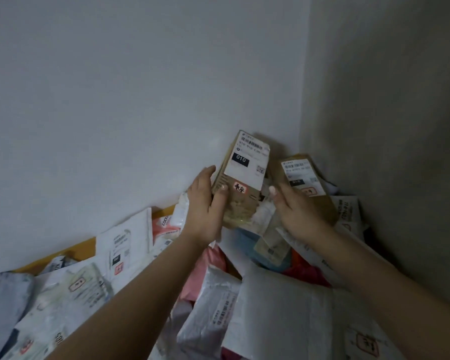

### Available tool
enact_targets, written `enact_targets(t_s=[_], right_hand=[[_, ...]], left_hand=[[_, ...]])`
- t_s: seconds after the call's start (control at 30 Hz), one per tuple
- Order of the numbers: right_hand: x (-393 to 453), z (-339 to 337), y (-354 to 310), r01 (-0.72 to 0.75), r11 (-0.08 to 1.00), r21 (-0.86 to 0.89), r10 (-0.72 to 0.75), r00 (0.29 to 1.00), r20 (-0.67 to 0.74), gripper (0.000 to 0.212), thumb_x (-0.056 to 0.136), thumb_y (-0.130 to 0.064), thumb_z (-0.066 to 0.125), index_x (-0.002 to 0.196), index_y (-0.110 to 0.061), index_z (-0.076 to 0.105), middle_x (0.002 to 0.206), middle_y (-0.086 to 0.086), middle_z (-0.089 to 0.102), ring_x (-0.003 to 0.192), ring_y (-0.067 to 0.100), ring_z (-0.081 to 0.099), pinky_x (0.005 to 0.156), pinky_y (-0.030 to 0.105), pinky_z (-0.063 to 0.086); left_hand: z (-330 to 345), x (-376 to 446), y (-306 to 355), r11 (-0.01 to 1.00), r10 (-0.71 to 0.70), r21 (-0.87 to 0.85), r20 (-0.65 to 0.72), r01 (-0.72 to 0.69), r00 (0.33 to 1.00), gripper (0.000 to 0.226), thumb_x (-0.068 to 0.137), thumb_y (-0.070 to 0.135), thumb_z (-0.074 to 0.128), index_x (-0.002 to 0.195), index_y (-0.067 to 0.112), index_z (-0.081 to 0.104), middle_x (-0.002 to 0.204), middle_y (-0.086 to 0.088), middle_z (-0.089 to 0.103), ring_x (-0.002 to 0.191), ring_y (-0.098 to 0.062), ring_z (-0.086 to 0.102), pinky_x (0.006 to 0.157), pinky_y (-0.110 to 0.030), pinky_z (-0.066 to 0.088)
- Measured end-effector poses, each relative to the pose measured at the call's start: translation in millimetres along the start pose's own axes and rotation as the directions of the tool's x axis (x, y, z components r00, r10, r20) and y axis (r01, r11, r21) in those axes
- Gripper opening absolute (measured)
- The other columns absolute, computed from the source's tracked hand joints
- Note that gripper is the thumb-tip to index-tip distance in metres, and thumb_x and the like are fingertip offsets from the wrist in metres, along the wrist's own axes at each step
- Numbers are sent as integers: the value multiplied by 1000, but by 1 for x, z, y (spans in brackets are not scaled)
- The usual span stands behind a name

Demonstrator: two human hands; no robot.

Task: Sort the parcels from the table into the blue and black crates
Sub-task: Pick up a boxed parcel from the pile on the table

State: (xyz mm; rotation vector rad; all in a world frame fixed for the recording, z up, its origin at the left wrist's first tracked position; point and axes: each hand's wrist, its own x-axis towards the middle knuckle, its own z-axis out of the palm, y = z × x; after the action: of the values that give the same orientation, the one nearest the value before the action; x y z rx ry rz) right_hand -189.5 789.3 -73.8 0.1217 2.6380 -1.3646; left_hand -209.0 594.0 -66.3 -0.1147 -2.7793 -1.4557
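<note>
My left hand (205, 203) grips a brown cardboard parcel (244, 178) with a white "010" label, lifted above the pile near the wall corner. My right hand (296, 211) is just to its right, fingers fairly straight, in front of a second brown box (305, 178) that stands tilted in the corner. Whether the right hand touches either box I cannot tell. Below lies a pile of parcels (218, 307): white, grey, pink and blue mailer bags. No blue or black crate is in view.
The wooden table edge (83, 249) shows along the back wall on the left. White walls meet in a corner (304, 100) right behind the boxes. Mailer bags cover the whole surface under my arms.
</note>
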Motion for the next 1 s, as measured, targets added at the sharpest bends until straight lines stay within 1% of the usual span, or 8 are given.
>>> enact_targets(t_s=[0.2, 0.33, 0.43, 0.57, 0.67, 0.8, 0.93, 1.0], right_hand=[[-32, 27, -75, 35, 910, 413, -48, 999, 21, 67, 86, -69, 16, 145, -43, 36, 137, -19, 49, 132, 10, 41, 109, 38, 35], [-56, 53, -111, 136, 805, 578, -150, 988, -24, 55, 96, -54, 20, 141, -31, 42, 111, -27, 57, 100, -14, 58, 77, 9, 50], [-78, 77, -134, 222, 715, 664, -256, 966, -47, 65, 93, -61, 38, 146, -22, 37, 125, -11, 61, 106, -3, 63, 81, 18, 54], [-108, 115, -157, 307, 665, 681, -338, 937, -93, 58, 96, -46, 46, 148, -27, 31, 135, -5, 57, 116, 12, 61, 84, 31, 56], [-131, 145, -172, 349, 645, 680, -355, 925, -139, 63, 93, -45, 47, 151, -30, 27, 139, -3, 55, 118, 13, 60, 90, 36, 54], [-165, 184, -195, 369, 627, 686, -385, 912, -138, 62, 94, -43, 44, 152, -30, 26, 139, -6, 54, 114, 3, 61, 83, 23, 54], [-195, 217, -211, 362, 632, 685, -427, 901, -82, 60, 94, -44, 43, 150, -32, 28, 135, -8, 56, 112, 6, 62, 83, 28, 55], [-206, 231, -217, 338, 638, 691, -440, 897, -33, 60, 93, -46, 44, 150, -34, 29, 136, -7, 57, 115, 9, 61, 89, 34, 54]], left_hand=[[-47, -43, 8, 956, 173, -230, -63, -183, 983, 63, 89, 50, 37, 140, 15, 42, 135, -3, 52, 127, -18, 47, 105, -49, 42], [-80, -75, 2, 915, 207, -334, -98, -228, 974, 65, 88, 46, 42, 142, 10, 37, 134, -8, 53, 124, -21, 51, 103, -46, 46], [-109, -103, -3, 898, 256, -337, -123, -283, 959, 63, 87, 41, 45, 141, 9, 37, 132, -4, 54, 122, -14, 52, 98, -28, 47], [-153, -146, -15, 886, 288, -339, -132, -317, 948, 64, 84, 37, 49, 140, 7, 37, 130, 3, 53, 117, -2, 53, 88, -17, 48], [-183, -178, -29, 900, 269, -317, -133, -298, 954, 66, 83, 39, 53, 141, 12, 37, 132, 5, 53, 123, -9, 51, 91, -35, 53], [-224, -218, -50, 913, 251, -291, -149, -285, 957, 63, 85, 43, 54, 141, 19, 38, 139, 3, 49, 132, -18, 45, 91, -56, 51], [-260, -251, -71, 933, 214, -245, -209, -263, 954, 66, 87, 48, 49, 143, 16, 37, 143, -1, 46, 135, -17, 41, 98, -35, 50], [-273, -263, -84, 944, 150, -256, -229, -208, 962, 67, 86, 53, 50, 143, 20, 38, 144, 1, 45, 135, -17, 42, 104, -39, 46]])
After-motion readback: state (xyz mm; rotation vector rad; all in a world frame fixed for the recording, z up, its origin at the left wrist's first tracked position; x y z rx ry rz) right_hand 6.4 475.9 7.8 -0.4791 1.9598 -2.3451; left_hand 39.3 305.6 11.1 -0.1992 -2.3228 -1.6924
